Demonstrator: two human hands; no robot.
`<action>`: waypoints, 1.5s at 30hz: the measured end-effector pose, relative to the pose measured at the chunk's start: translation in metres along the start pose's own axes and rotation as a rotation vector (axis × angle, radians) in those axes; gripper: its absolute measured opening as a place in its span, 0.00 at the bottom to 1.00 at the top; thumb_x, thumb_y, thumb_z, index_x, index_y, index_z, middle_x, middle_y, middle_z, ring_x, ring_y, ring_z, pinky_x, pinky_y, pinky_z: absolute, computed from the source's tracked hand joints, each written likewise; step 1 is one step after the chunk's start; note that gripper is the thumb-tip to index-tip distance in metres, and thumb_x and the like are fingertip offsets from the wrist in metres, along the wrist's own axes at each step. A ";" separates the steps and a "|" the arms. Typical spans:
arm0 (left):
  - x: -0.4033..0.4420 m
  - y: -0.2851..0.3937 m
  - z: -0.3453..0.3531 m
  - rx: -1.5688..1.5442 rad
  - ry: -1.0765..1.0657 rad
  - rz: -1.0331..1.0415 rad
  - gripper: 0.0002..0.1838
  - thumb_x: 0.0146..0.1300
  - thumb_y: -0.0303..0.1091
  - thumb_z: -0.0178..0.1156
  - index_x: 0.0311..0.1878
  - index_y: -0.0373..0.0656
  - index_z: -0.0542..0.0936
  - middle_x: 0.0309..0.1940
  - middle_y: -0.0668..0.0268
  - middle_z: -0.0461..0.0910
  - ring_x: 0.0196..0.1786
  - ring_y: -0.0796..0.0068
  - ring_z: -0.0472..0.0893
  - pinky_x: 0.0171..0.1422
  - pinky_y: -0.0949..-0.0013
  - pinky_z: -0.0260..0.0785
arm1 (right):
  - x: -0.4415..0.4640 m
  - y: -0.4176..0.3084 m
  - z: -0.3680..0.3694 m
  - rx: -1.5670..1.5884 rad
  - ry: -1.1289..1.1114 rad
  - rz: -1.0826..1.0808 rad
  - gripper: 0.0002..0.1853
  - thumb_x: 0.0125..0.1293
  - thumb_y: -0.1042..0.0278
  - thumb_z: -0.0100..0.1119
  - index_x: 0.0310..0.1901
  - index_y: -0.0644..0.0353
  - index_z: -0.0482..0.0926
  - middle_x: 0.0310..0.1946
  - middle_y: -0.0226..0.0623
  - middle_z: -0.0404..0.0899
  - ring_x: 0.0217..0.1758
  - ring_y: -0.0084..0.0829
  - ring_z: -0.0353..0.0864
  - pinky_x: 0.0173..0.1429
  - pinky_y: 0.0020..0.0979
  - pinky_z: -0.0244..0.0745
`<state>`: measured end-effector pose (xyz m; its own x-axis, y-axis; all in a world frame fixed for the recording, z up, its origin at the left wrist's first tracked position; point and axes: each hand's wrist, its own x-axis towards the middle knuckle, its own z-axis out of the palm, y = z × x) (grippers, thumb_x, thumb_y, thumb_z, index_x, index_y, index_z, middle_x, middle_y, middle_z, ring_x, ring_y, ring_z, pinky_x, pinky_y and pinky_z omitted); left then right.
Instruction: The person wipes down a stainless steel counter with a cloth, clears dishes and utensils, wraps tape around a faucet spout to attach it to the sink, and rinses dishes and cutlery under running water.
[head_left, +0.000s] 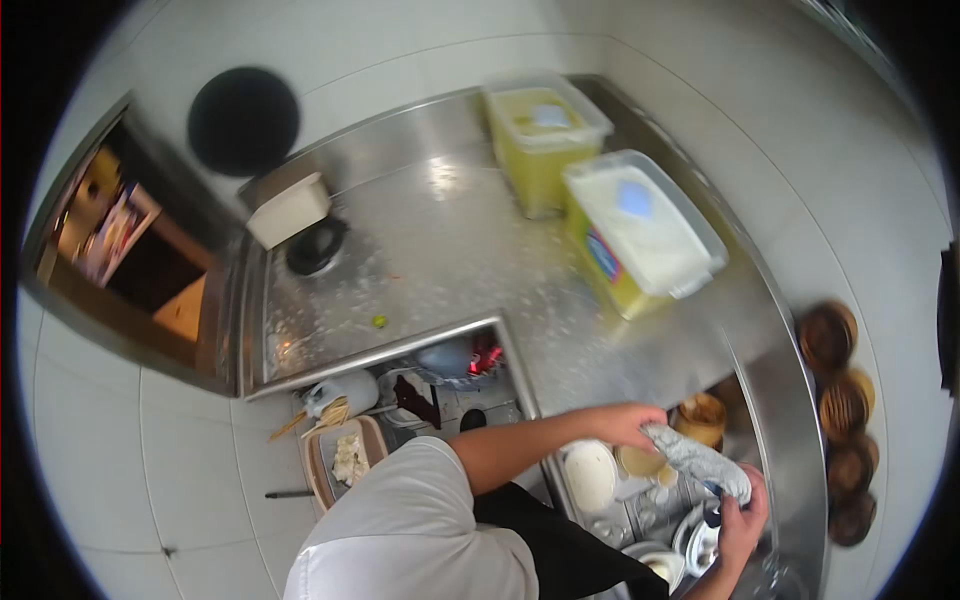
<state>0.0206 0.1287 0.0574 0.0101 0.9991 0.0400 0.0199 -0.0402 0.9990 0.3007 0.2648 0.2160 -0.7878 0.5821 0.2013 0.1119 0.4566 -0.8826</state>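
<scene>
A wrung-up grey-white cloth point(695, 461) stretches between my two hands above a sink point(545, 480). My left hand point(632, 426) is closed on its upper left end. At the lower right end, my right hand point(742, 520) grips it; a small dark blue patch shows beside those fingers, and I cannot tell what it is. Below the cloth, the sink holds a white oval dish point(591, 476), several glasses, and stacked white plates point(655, 562). A brown wooden container point(700, 418) stands just past the cloth.
On the wet steel counter point(430, 250) stand two yellow-green tubs point(640, 240) point(540, 150), a white box point(290, 210) and a black round object point(316, 246). Below left is a bin point(325, 460) of scraps. Round wooden pieces point(845, 412) line the right wall.
</scene>
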 end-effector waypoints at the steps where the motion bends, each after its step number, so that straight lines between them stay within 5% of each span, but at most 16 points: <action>1: -0.038 0.013 -0.048 -0.005 0.088 -0.007 0.21 0.66 0.37 0.75 0.58 0.42 0.81 0.50 0.64 0.86 0.52 0.72 0.84 0.56 0.65 0.76 | 0.027 0.005 0.026 0.034 -0.036 0.077 0.17 0.65 0.77 0.62 0.55 0.69 0.81 0.55 0.42 0.82 0.57 0.32 0.80 0.66 0.34 0.74; 7: -0.356 0.105 -0.249 0.329 0.576 -0.314 0.21 0.68 0.43 0.74 0.58 0.42 0.85 0.47 0.63 0.89 0.52 0.70 0.85 0.59 0.64 0.77 | 0.178 -0.105 0.307 -0.111 -0.546 -0.067 0.26 0.63 0.74 0.75 0.62 0.56 0.79 0.51 0.36 0.85 0.55 0.29 0.83 0.60 0.31 0.78; 10: -0.518 0.110 -0.279 0.500 0.898 -0.448 0.20 0.68 0.41 0.73 0.58 0.42 0.86 0.50 0.60 0.89 0.54 0.67 0.85 0.60 0.63 0.76 | 0.201 -0.152 0.464 -0.098 -0.918 -0.228 0.26 0.64 0.67 0.75 0.63 0.55 0.77 0.53 0.47 0.87 0.54 0.38 0.88 0.59 0.37 0.82; 13: -0.661 0.091 -0.285 0.455 1.247 -0.720 0.14 0.66 0.35 0.73 0.50 0.39 0.87 0.41 0.62 0.87 0.41 0.71 0.85 0.47 0.65 0.77 | 0.168 -0.180 0.621 -0.064 -1.240 -0.136 0.27 0.69 0.59 0.73 0.67 0.57 0.77 0.54 0.50 0.87 0.54 0.45 0.89 0.59 0.40 0.82; 15: -0.735 0.065 -0.277 0.411 1.431 -0.892 0.20 0.63 0.38 0.75 0.55 0.39 0.85 0.44 0.54 0.88 0.49 0.56 0.87 0.57 0.59 0.78 | 0.126 -0.163 0.716 -0.001 -1.379 -0.252 0.27 0.69 0.56 0.71 0.66 0.58 0.78 0.58 0.53 0.85 0.61 0.51 0.85 0.66 0.45 0.78; 16: -0.760 0.041 -0.274 0.401 1.435 -0.898 0.20 0.63 0.38 0.75 0.55 0.39 0.85 0.44 0.54 0.88 0.49 0.56 0.87 0.57 0.59 0.78 | 0.104 -0.150 0.762 -0.032 -1.405 -0.313 0.26 0.69 0.57 0.71 0.65 0.58 0.79 0.57 0.53 0.84 0.61 0.53 0.84 0.67 0.47 0.77; 18: -0.795 -0.018 -0.257 0.274 1.913 -1.012 0.31 0.62 0.38 0.74 0.66 0.38 0.79 0.54 0.47 0.86 0.59 0.48 0.85 0.63 0.54 0.76 | 0.073 -0.147 0.803 -0.046 -1.450 -0.365 0.25 0.68 0.58 0.70 0.64 0.58 0.80 0.56 0.54 0.84 0.60 0.55 0.83 0.68 0.49 0.76; 20: -0.774 -0.052 -0.244 0.530 1.994 -1.163 0.40 0.64 0.42 0.72 0.75 0.36 0.69 0.69 0.36 0.74 0.73 0.39 0.74 0.74 0.48 0.69 | 0.058 -0.162 0.826 -0.161 -1.192 -0.699 0.23 0.66 0.60 0.69 0.60 0.58 0.82 0.52 0.54 0.84 0.56 0.57 0.83 0.66 0.51 0.77; 22: -0.724 -0.047 -0.246 0.390 1.742 -1.432 0.46 0.66 0.50 0.70 0.79 0.32 0.64 0.80 0.30 0.56 0.81 0.31 0.61 0.82 0.44 0.59 | 0.049 -0.162 0.852 -0.035 -1.377 -0.679 0.21 0.65 0.61 0.69 0.58 0.58 0.83 0.50 0.54 0.84 0.55 0.57 0.83 0.65 0.51 0.77; 25: -0.681 -0.074 -0.275 0.596 1.638 -1.784 0.53 0.66 0.60 0.69 0.82 0.33 0.60 0.82 0.29 0.50 0.83 0.29 0.55 0.86 0.43 0.53 | 0.045 -0.148 0.869 0.064 -1.609 -0.500 0.18 0.67 0.62 0.66 0.56 0.59 0.85 0.48 0.52 0.85 0.55 0.55 0.84 0.64 0.50 0.78; 27: -0.683 -0.079 -0.308 0.646 1.609 -1.696 0.57 0.67 0.61 0.68 0.84 0.30 0.54 0.83 0.29 0.46 0.85 0.29 0.51 0.88 0.43 0.47 | 0.062 -0.141 0.869 0.102 -1.773 -0.276 0.19 0.71 0.59 0.64 0.57 0.60 0.84 0.52 0.51 0.83 0.58 0.50 0.83 0.65 0.47 0.77; 29: -0.681 -0.088 -0.341 0.886 1.956 -1.040 0.57 0.69 0.59 0.67 0.84 0.27 0.51 0.83 0.29 0.46 0.85 0.30 0.50 0.89 0.43 0.44 | 0.063 -0.118 0.869 0.149 -1.667 -0.204 0.19 0.70 0.58 0.64 0.57 0.60 0.84 0.52 0.50 0.85 0.58 0.50 0.84 0.64 0.47 0.78; 36: -0.547 -0.084 -0.421 0.974 1.239 -0.693 0.48 0.73 0.47 0.62 0.83 0.25 0.52 0.83 0.33 0.51 0.85 0.32 0.53 0.87 0.44 0.48 | 0.115 -0.062 0.834 0.334 -1.599 0.235 0.19 0.68 0.63 0.62 0.58 0.59 0.85 0.50 0.45 0.88 0.55 0.41 0.87 0.62 0.41 0.79; 39: -0.482 -0.098 -0.478 1.015 1.079 -0.500 0.44 0.73 0.45 0.61 0.82 0.27 0.57 0.82 0.34 0.55 0.83 0.32 0.57 0.86 0.43 0.50 | 0.131 -0.019 0.853 0.363 -1.346 0.104 0.20 0.66 0.66 0.62 0.59 0.59 0.84 0.50 0.42 0.88 0.54 0.36 0.87 0.61 0.38 0.79; 42: -0.405 -0.100 -0.532 1.024 0.895 -0.318 0.43 0.72 0.42 0.61 0.83 0.32 0.57 0.81 0.34 0.59 0.82 0.32 0.60 0.85 0.44 0.53 | 0.197 -0.032 0.812 0.467 -1.150 0.381 0.17 0.73 0.66 0.57 0.58 0.59 0.84 0.49 0.39 0.87 0.53 0.30 0.85 0.57 0.36 0.81; 45: -0.332 -0.105 -0.558 1.014 0.636 -0.280 0.41 0.71 0.40 0.59 0.84 0.36 0.59 0.80 0.36 0.61 0.81 0.34 0.63 0.85 0.46 0.55 | 0.232 0.006 0.804 0.529 -0.965 0.315 0.17 0.71 0.66 0.59 0.58 0.56 0.85 0.50 0.36 0.87 0.53 0.27 0.85 0.56 0.37 0.82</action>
<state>-0.5428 -0.1937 -0.0498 -0.6033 0.7895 0.1133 0.7139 0.4712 0.5179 -0.3682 -0.1379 -0.0843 -0.9319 -0.2434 -0.2689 0.2981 -0.0915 -0.9501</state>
